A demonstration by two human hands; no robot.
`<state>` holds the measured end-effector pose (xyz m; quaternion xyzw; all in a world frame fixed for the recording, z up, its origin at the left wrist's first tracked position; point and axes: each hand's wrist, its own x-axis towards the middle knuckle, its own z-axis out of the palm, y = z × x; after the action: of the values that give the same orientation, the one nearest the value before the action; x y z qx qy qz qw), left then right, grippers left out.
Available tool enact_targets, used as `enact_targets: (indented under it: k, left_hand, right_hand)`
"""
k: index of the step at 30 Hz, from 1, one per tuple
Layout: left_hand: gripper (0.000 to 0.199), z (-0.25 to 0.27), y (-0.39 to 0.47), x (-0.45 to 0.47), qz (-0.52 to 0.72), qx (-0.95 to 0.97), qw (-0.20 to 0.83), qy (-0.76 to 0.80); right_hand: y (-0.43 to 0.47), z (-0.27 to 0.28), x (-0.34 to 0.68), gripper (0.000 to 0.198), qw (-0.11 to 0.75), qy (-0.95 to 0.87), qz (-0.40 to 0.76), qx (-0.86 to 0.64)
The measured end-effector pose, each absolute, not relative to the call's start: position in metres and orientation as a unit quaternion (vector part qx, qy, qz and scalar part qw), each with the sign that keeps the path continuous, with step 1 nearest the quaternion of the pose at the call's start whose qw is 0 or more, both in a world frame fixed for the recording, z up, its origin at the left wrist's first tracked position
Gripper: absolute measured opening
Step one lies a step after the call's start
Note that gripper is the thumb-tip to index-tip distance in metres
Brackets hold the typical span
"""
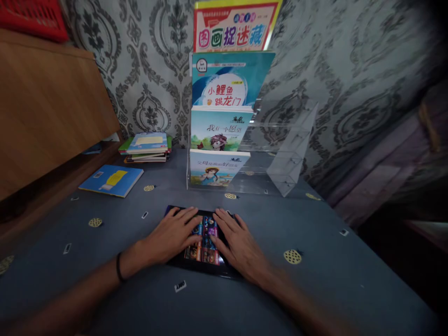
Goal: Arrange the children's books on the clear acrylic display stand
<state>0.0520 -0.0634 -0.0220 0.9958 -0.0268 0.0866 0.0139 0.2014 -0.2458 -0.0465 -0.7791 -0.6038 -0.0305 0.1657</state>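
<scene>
A dark, glossy flat item [211, 252], either a book or a tablet, lies on the table below the book stand. Rows of small colourful pictures fill its middle. My left hand [175, 234] rests flat on its left half, fingers spread, a black band round the wrist. On its right half lies my right hand [238, 242], also palm down with fingers apart. Both hands cover much of the surface, and the two thumbs come near each other over the pictures.
A clear acrylic stand [290, 154] holds several books in its left column, including a teal book [231, 79]. To the left are a blue book [112, 181] and a book stack [147, 144]. A wooden cabinet [52, 102] borders the patterned table [140, 298].
</scene>
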Motion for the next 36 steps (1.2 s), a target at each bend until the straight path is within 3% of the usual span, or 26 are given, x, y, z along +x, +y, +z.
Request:
enact_targets:
  k: [5,11,19,27,36]
  left_hand:
    - [0.037,-0.024,-0.037,0.047,0.101,0.993,0.052,0.038]
    - [0.037,-0.02,0.001,0.039,0.089,0.971,0.217,0.048]
    - [0.036,-0.017,0.015,0.04,0.083,0.924,0.371,0.038]
    - [0.034,-0.028,0.018,0.041,0.103,0.902,0.419,0.03]
    - [0.04,-0.023,0.014,0.041,0.104,0.883,0.453,0.063]
  right_hand:
    - [-0.246,-0.043,0.202,0.054,0.162,-0.607,-0.025,-0.778]
    - [-0.245,-0.033,0.196,0.041,0.179,-0.647,-0.046,-0.74]
    - [-0.223,-0.011,0.158,0.04,0.165,-0.819,0.108,-0.54]
    - [-0.19,-0.008,0.137,0.04,0.124,-0.853,0.136,-0.489]
    - [-0.18,-0.015,0.139,0.049,0.148,-0.815,0.148,-0.54]
